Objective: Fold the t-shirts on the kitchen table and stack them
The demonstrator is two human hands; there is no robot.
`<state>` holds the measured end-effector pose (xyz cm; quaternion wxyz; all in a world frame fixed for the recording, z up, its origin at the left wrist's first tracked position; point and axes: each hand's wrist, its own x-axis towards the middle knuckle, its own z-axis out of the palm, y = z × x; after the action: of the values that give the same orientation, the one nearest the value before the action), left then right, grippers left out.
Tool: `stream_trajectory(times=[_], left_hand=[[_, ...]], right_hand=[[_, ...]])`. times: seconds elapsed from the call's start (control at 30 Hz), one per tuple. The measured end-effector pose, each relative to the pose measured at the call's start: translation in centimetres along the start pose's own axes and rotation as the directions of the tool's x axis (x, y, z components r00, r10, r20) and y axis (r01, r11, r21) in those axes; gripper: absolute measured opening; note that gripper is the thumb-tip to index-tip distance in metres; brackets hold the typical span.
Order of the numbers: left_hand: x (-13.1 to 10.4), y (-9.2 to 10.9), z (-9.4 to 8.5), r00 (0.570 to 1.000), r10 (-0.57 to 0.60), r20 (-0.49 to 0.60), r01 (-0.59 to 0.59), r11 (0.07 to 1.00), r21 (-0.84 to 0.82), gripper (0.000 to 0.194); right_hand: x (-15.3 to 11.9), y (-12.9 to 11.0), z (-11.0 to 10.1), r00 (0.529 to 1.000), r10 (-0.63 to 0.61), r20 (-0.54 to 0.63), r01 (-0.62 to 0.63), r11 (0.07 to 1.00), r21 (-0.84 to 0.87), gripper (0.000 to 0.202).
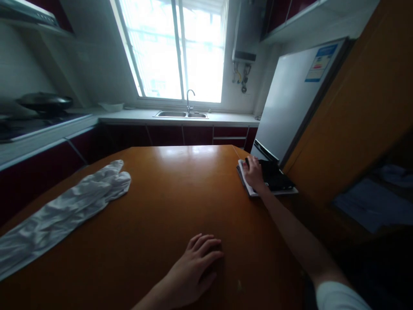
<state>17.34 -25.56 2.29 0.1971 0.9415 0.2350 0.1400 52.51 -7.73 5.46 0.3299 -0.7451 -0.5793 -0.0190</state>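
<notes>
My left hand [195, 269] rests near the front middle of the brown wooden table [180, 189], its fingers apart and nothing in it. At the table's right edge, my right hand [253, 172] reaches onto a black cloth-like item [274, 174], its fingers bent over the left edge. That black item lies on a flat white-edged stack [248, 185], perhaps books or papers. What the right fingertips grip is too small to make out. Crumpled white cloth [74, 206] stretches along the table's left side, away from both hands.
Behind the table runs a white counter [138, 114] with a sink [172, 114] and faucet [188, 101]. A pan [45, 101] sits on the stove at the left. A pale refrigerator [290, 99] stands beyond the stack, beside a wooden panel [348, 112].
</notes>
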Motion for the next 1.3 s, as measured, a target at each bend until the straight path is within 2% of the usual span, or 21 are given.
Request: stream_trajectory(times=[0.07,0.13,0.23,0.37,0.5,0.57,0.67,0.8,0.93,1.0,1.03,1.1,1.2,1.27,1.3], left_hand=[[0.0,0.1,0.0,1.0,0.007,-0.016,-0.006,1.0,0.007,0.05],[0.1,0.2,0.0,1.0,0.007,-0.024,-0.007,1.0,0.005,0.046],[0.2,0.5,-0.1,0.998,0.007,-0.057,-0.008,0.999,-0.034,0.036],[0.0,0.8,0.5,0.989,0.023,-0.147,-0.041,0.992,-0.122,0.025],[0.0,0.1,1.5,0.966,-0.016,-0.26,-0.021,0.99,-0.137,0.015],[0.2,-0.6,1.8,0.952,-0.064,-0.298,0.037,0.995,-0.098,0.01],[0.4,-2.0,1.8,0.925,-0.137,-0.355,0.129,0.991,-0.045,0.021],[0.4,-3.8,2.1,0.887,-0.243,-0.392,0.21,0.97,-0.124,0.014],[0.7,-4.9,1.9,0.843,-0.343,-0.413,0.291,0.939,-0.185,0.014],[0.6,-6.1,0.4,0.78,-0.427,-0.456,0.398,0.903,-0.165,0.015],[0.3,-7.0,-0.9,0.725,-0.485,-0.489,0.477,0.866,-0.151,0.018],[-1.3,-9.4,-3.9,0.566,-0.597,-0.569,0.653,0.746,-0.134,0.027],[-5.9,-13.3,-8.6,0.365,-0.657,-0.659,0.792,0.591,-0.151,0.041],[-9.6,-15.2,-10.7,0.234,-0.687,-0.688,0.865,0.47,-0.174,0.046],[-11.1,-15.8,-11.2,0.183,-0.702,-0.688,0.891,0.415,-0.186,0.046]], right_hand=[[-3.3,-3.8,0.9,0.975,-0.205,0.087,0.191,0.97,0.149,0.068],[-6.2,-6.8,2.1,0.935,-0.308,0.174,0.255,0.929,0.269,0.065],[-9.2,-9.4,4.0,0.905,-0.309,0.291,0.204,0.917,0.342,0.058],[-11.7,-10.7,5.8,0.898,-0.23,0.375,0.117,0.947,0.3,0.044],[-14.5,-11.3,7.3,0.917,-0.176,0.358,0.096,0.968,0.231,0.046],[-15.8,-11.1,7.9,0.929,-0.134,0.344,0.105,0.989,0.103,0.048],[-16.5,-10.2,8.7,0.918,-0.114,0.381,0.148,0.987,-0.063,0.048],[-16.1,-8.3,9.7,0.898,-0.159,0.411,0.22,0.97,-0.107,0.05],[-15.9,-6.8,10.7,0.899,-0.268,0.347,0.314,0.946,-0.081,0.052],[-15.8,-6.2,11.2,0.897,-0.31,0.317,0.346,0.936,-0.067,0.052],[-15.8,-6.0,11.4,0.896,-0.32,0.308,0.355,0.933,-0.063,0.052],[-15.8,-5.8,11.6,0.894,-0.334,0.3,0.367,0.928,-0.06,0.052],[-15.7,-5.7,11.9,0.893,-0.34,0.295,0.373,0.926,-0.061,0.052],[-15.7,-5.7,12.0,0.892,-0.341,0.296,0.375,0.925,-0.065,0.052],[-15.7,-5.8,12.0,0.893,-0.337,0.298,0.372,0.926,-0.069,0.052]])
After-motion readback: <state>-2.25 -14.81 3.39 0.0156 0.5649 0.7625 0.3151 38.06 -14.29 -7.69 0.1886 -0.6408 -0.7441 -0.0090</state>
